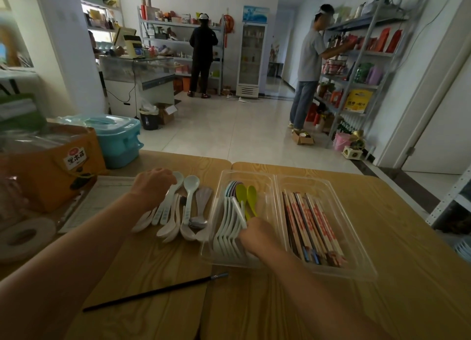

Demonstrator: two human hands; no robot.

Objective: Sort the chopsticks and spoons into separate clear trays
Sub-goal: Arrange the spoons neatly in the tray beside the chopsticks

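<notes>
Two clear trays stand side by side on the wooden table. The left tray [267,184] holds a row of white spoons [226,227], green spoons [246,197] and some coloured ones. The right tray [356,242] holds many chopsticks [313,227] in red and white wrappers. A loose pile of white spoons [178,212] lies left of the trays. My left hand [153,186] grips a white spoon at the pile's far left. My right hand [254,235] is inside the left tray, pinching the white spoons there.
A single black chopstick [155,292] lies on the table near me. An orange box [51,166], a blue container [119,141] and a tape roll [23,237] crowd the left side. Two people stand at shelves across the room.
</notes>
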